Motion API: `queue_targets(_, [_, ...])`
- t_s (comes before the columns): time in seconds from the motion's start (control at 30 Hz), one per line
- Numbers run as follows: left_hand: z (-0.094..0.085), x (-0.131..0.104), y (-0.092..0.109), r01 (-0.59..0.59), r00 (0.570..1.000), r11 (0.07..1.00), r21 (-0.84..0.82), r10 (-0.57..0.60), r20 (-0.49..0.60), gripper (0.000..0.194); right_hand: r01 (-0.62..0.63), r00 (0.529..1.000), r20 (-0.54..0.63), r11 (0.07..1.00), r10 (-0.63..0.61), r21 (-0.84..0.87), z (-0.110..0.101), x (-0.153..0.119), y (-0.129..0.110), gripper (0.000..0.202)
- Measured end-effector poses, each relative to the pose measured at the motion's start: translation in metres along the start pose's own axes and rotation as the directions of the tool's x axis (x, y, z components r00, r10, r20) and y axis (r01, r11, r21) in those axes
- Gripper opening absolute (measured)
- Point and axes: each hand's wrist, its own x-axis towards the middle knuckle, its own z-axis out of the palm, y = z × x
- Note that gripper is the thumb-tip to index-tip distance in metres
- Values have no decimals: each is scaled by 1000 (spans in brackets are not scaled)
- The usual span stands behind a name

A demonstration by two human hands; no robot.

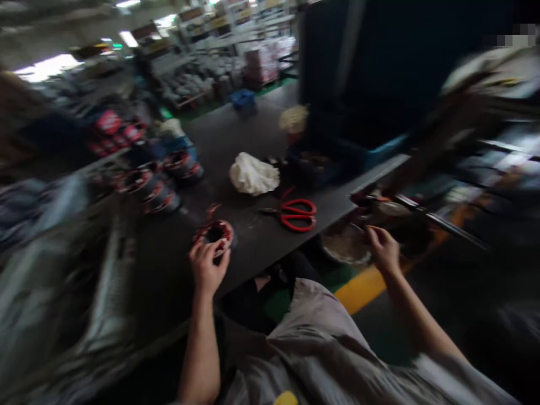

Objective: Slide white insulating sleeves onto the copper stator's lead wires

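Note:
My left hand [208, 267] is closed on the near rim of a motor stator [228, 232], a ring with red and copper-coloured windings that stands on the dark table. Some loose wires [213, 210] stick up at its far side. My right hand [385, 247] is out past the table's right edge, its thumb and fingers pinched together. A thin, short bit shows at those fingertips, too blurred to name. Between the hands, red-handled scissors [298, 215] lie on the table, with a crumpled white cloth [253, 174] behind them.
More stators [147, 188] stand in a group at the left of the table [253, 236]. Dark blue bins [314, 163] sit at the back right. Below the right edge is a bag-lined container [346, 247], near a metal bar [439, 219]. A blue basket [243, 100] is at the far end.

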Motion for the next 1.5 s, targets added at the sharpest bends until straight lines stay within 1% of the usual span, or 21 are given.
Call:
queue_targets(0.03, [-3, -2, 2, 17, 1000, 999, -40, -18, -13, 15, 7, 998, -61, 998, -3, 65, 4, -7, -8, 65])
queue_targets(0.07, [-4, -4, 3, 42, 999, 997, -61, -41, 11, 16, 34, 990, -138, 974, -3, 225, 9, -12, -17, 60])
queue_targets(0.1, [-6, -5, 4, 73, 997, 995, -67, -71, 36, 17, 70, 989, -145, 940, -23, 333, 14, -17, -28, 53])
queue_targets(0.17, [-9, -9, 8, 108, 991, 990, -92, -99, 89, 21, 143, 989, -101, 901, -112, 409, 26, -24, -56, 39])
queue_targets(0.23, [-15, -14, 12, 129, 990, 981, -141, -120, 75, 28, 272, 958, -37, 858, -284, 435, 36, -31, -92, 29])
queue_targets(0.27, [-19, -16, 14, 140, 990, 976, -165, -136, 36, 30, 357, 917, 0, 821, -398, 446, 41, -34, -111, 23])
queue_targets(0.3, [-23, -18, 15, 153, 987, 971, -182, -158, -17, 30, 448, 858, 16, 764, -513, 463, 47, -36, -131, 18])
queue_targets(0.33, [-28, -21, 15, 169, 980, 967, -193, -186, -72, 27, 526, 786, 39, 701, -617, 482, 52, -38, -150, 12])
queue_targets(0.37, [-32, -23, 15, 191, 969, 961, -200, -217, -119, 23, 595, 701, 52, 623, -711, 508, 58, -39, -168, 9])
queue_targets(0.43, [-39, -28, 12, 239, 946, 947, -213, -276, -168, 16, 655, 557, 78, 495, -827, 571, 70, -41, -199, 12])
queue_targets(0.5, [-43, -32, 8, 271, 934, 932, -241, -315, -168, 14, 675, 454, 110, 422, -884, 606, 82, -43, -224, 19])
queue_targets(0.63, [-41, -32, 3, 258, 948, 925, -280, -299, -113, 13, 737, 292, 149, 321, -945, 594, 106, -46, -259, 27])
queue_targets(0.7, [-38, -30, 0, 245, 960, 923, -296, -275, -61, 12, 780, 230, 174, 288, -958, 555, 116, -46, -269, 26])
queue_targets(0.77, [-35, -26, -3, 246, 965, 913, -324, -263, -6, 12, 809, 181, 209, 266, -961, 524, 126, -45, -274, 23])
queue_targets(0.83, [-33, -24, -7, 258, 964, 897, -359, -265, 30, 11, 809, 154, 241, 262, -958, 526, 133, -42, -276, 19])
queue_targets(0.97, [-31, -22, -12, 278, 958, 865, -417, -283, 51, 11, 715, 142, 276, 292, -950, 635, 141, -35, -278, 15])
queue_targets(1.07, [-30, -22, -14, 297, 952, 853, -429, -301, 61, 12, 630, 119, 302, 307, -946, 713, 142, -30, -284, 14])
queue_targets(1.13, [-30, -22, -14, 306, 949, 849, -430, -306, 72, 12, 634, 112, 346, 335, -931, 697, 142, -27, -290, 13])
queue_targets(1.37, [-31, -23, -16, 326, 944, 839, -435, -315, 100, 10, 734, 178, 530, 470, -829, 490, 141, -32, -306, 7])
queue_targets(1.43, [-31, -23, -16, 329, 943, 837, -437, -313, 111, 11, 756, 197, 572, 495, -796, 429, 141, -34, -310, 7])
queue_targets(1.5, [-31, -22, -16, 321, 946, 839, -439, -303, 114, 11, 773, 201, 592, 498, -780, 393, 141, -34, -313, 7])
